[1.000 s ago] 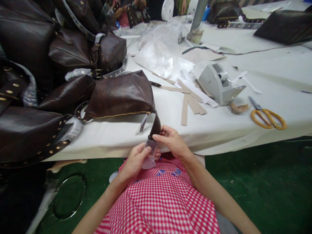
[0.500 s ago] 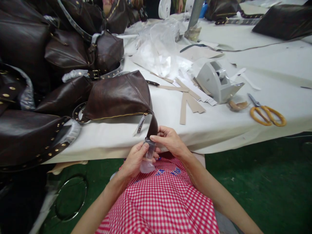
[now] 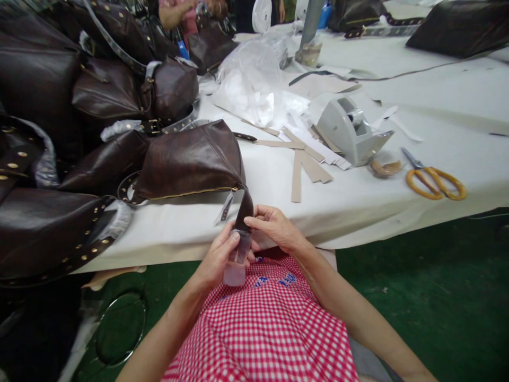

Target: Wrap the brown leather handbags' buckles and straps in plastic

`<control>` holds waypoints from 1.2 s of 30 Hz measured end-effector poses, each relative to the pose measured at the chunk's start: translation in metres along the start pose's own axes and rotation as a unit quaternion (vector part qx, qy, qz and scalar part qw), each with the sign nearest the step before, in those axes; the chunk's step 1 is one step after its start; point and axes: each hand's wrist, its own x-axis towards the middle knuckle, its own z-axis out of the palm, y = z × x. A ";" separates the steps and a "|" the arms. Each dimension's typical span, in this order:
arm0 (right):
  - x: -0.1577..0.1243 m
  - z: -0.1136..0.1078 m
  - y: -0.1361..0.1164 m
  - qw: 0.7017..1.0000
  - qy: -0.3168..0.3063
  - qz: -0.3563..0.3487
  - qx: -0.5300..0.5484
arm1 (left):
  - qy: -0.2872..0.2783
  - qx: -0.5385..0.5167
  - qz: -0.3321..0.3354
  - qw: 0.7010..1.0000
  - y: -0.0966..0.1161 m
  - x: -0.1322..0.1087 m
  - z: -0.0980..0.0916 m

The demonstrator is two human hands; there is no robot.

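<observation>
A dark brown leather bag (image 3: 191, 162) with a gold zip lies on the table in front of me. Its strap (image 3: 245, 209) hangs from the bag's right end over the table edge. The strap's lower end sits in a clear plastic sleeve (image 3: 238, 254), whose tip hangs free over my checked apron. My left hand (image 3: 220, 254) is closed around the sleeve, thumb on top. My right hand (image 3: 274, 225) pinches the strap's right edge just above the sleeve; some of its fingers are hidden behind. A wrapped zip pull (image 3: 226, 207) dangles beside the strap.
Several brown bags (image 3: 111, 87) are piled at the left. To the right are card strips (image 3: 302, 164), a tape dispenser (image 3: 350, 130) and orange-handled scissors (image 3: 433, 180). Clear plastic (image 3: 250, 74) lies heaped behind, near a metal post (image 3: 312, 26). A person (image 3: 178, 16) handles a bag at the back.
The strap and sleeve hang straighter, and more of the strap shows between my hands. Both hands keep their hold. At the back, a person with a bag has come further into view.
</observation>
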 end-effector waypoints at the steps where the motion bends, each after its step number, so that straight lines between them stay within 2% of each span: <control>1: 0.000 -0.001 0.001 1.000 -0.004 0.000 0.000 | -0.004 0.004 -0.005 1.000 0.001 0.000 0.000; 8: -0.005 0.002 0.002 0.993 -0.092 0.024 0.069 | -0.002 0.032 0.018 0.999 0.004 0.007 -0.005; 12: -0.004 0.001 0.001 0.998 -0.053 0.014 0.040 | 0.007 0.037 0.017 0.999 0.008 0.012 -0.004; 16: -0.001 -0.002 0.002 0.999 0.002 -0.031 -0.030 | 0.067 0.024 0.011 0.997 0.006 0.017 -0.002; 19: -0.002 -0.002 0.001 1.000 0.004 -0.001 -0.029 | 0.122 0.015 0.049 0.991 0.001 0.022 -0.004; 21: -0.002 -0.001 -0.001 1.000 0.003 0.027 -0.005 | 0.133 0.022 0.073 0.988 -0.001 0.024 -0.005; 25: -0.002 0.001 -0.005 0.998 0.027 0.044 0.040 | 0.114 0.036 0.101 0.988 -0.002 0.019 -0.010; 27: -0.002 0.001 -0.004 0.998 0.036 0.041 0.042 | 0.069 0.033 0.067 0.995 -0.003 0.012 -0.015; 30: -0.001 -0.001 -0.002 0.998 0.046 0.034 0.012 | 0.001 0.030 -0.020 0.999 -0.008 0.000 -0.024; 32: -0.001 -0.001 0.000 0.998 0.045 0.036 0.000 | 0.006 0.031 -0.039 0.999 -0.014 -0.004 -0.027; 36: 0.000 -0.002 -0.001 0.998 0.043 0.038 0.000 | 0.044 0.008 -0.026 0.999 -0.020 -0.004 -0.024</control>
